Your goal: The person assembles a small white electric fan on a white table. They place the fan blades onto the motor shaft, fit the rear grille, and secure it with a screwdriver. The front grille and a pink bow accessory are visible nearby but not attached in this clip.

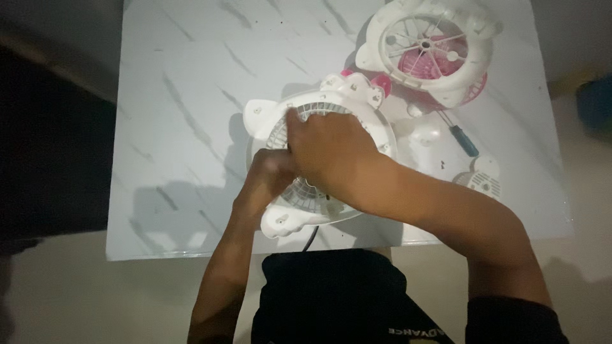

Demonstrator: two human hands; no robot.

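Both hands press on the white grille (319, 159): right hand (331, 156) spread flat on top, left hand (271, 175) clenching its near edge. Best kept flat on the counter (191, 95), with even pressure around the rim.

We look down on a white table (191, 95) with a grey-veined marble pattern; it fills the middle of view. Pale beige floor (76, 293) runs along 6 to 8 o'clock and up the edge at 3 o'clock. Deep shadow covers 9 to 11 o'clock. At 2 o'clock a dark blue object (596, 105) sits on the floor, too dim to identify. Light falls brightest on the tabletop.
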